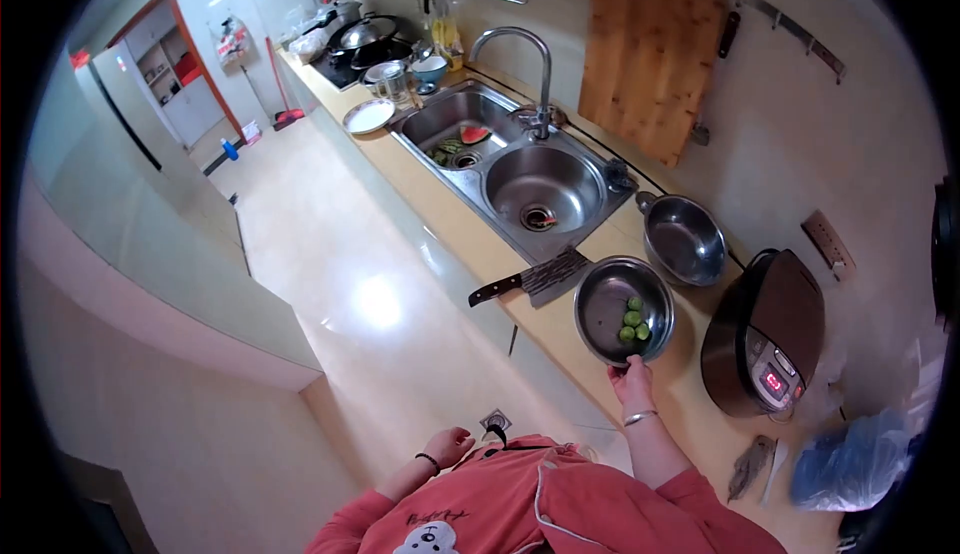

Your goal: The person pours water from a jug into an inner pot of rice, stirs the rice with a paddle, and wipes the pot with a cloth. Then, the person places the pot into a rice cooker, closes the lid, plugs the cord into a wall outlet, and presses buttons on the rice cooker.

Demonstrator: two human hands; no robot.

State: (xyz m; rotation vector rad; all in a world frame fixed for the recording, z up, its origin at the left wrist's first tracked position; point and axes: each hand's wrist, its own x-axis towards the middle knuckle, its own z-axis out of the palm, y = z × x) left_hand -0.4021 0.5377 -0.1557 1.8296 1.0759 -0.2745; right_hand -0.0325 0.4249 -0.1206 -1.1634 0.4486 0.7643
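Note:
My right hand [632, 384] grips the near rim of a steel bowl [600, 304] on the counter. Several small green round vegetables [634, 320] lie in the bowl, towards its right side. Left of the bowl, a cleaver with a dark handle [497, 289] rests near the counter's edge, its blade pointing to the sink. My left hand [448, 445] hangs low in front of my body, away from the counter, with its fingers curled; whatever it may hold is too small to make out.
A double sink [545, 184] with a tap [545, 84] lies beyond the cleaver, a watermelon piece [474, 135] in its far basin. Behind the bowl stands an empty steel pan [684, 239]. On the right are a rice cooker [765, 334] and a blue plastic bag [855, 459].

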